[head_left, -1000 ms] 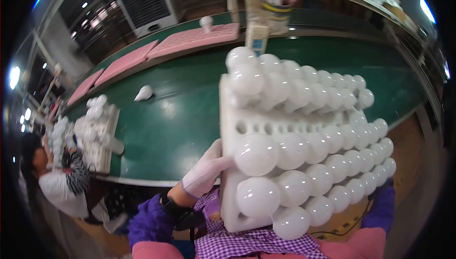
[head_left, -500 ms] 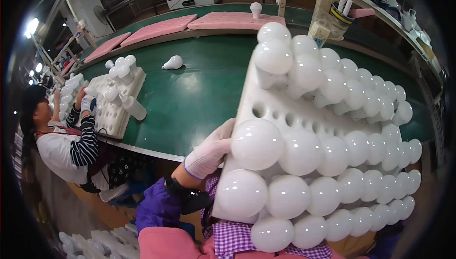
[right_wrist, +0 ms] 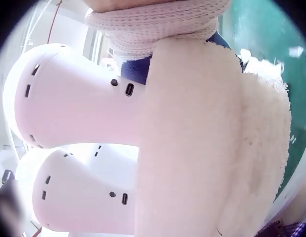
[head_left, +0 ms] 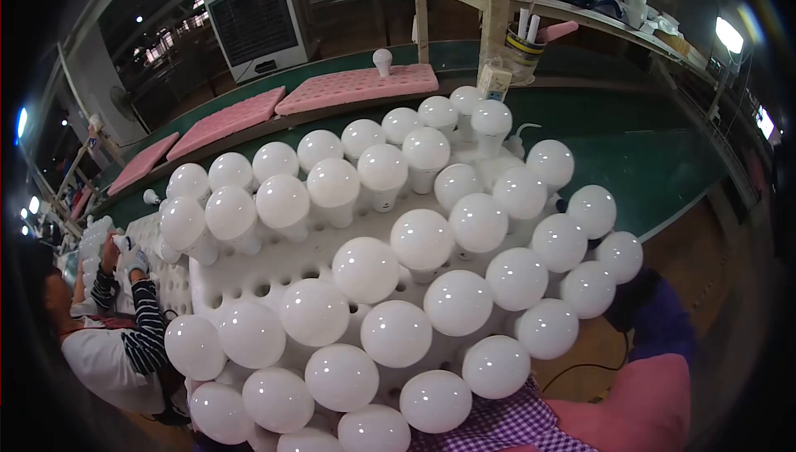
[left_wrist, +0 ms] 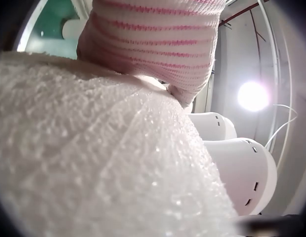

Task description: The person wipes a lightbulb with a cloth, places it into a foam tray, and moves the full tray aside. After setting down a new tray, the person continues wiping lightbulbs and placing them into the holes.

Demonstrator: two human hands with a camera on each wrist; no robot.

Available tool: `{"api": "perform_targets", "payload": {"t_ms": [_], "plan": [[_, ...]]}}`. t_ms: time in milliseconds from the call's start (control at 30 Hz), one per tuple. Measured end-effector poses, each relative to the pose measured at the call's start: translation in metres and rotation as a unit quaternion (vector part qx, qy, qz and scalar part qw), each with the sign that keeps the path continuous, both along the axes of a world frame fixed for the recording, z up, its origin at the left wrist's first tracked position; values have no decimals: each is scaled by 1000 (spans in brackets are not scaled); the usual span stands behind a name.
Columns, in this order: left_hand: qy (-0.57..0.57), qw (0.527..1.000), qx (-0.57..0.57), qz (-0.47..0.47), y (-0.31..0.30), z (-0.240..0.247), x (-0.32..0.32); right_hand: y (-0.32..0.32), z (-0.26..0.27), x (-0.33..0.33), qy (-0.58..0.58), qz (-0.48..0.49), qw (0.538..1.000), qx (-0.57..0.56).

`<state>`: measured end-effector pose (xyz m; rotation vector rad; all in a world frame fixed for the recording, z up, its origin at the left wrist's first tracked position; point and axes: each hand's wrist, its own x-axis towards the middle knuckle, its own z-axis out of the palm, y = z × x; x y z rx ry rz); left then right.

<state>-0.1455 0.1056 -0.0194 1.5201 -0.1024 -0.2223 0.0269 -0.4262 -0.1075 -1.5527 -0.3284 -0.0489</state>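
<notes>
A white foam tray with rows of round holes fills the middle of the head view. White LED bulbs stand in it in several rows, globes outward, with a bare strip of holes between them. My left hand, in a pink-striped knit glove, grips the tray's edge in the left wrist view; bulbs hide it in the head view. At the other end my right hand, gloved too, holds the tray edge in the right wrist view, beside ribbed bulb bodies. Its fingertips are hidden behind the foam.
A green work surface lies behind the tray. Pink foam trays line the far ledge, one holding an upright bulb. A wooden post and a bucket stand behind. Another person works at left beside another white tray.
The loaded tray has swung leftward across the head view and now covers much of the green surface. My left hand has passed out of sight behind the bulbs. The head view has also shifted.
</notes>
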Motion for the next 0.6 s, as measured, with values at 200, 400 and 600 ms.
{"api": "perform_targets", "payload": {"t_ms": [200,400,600], "plan": [[-35,992,119,-2,61,1,22,38,6,8,-27,-30,999,7],[-47,974,223,14,115,-14,34,78,2,21,-31,-38,999,1],[-23,951,308,15,152,-47,23,105,-10,1,2,-48,999,-27]]}}
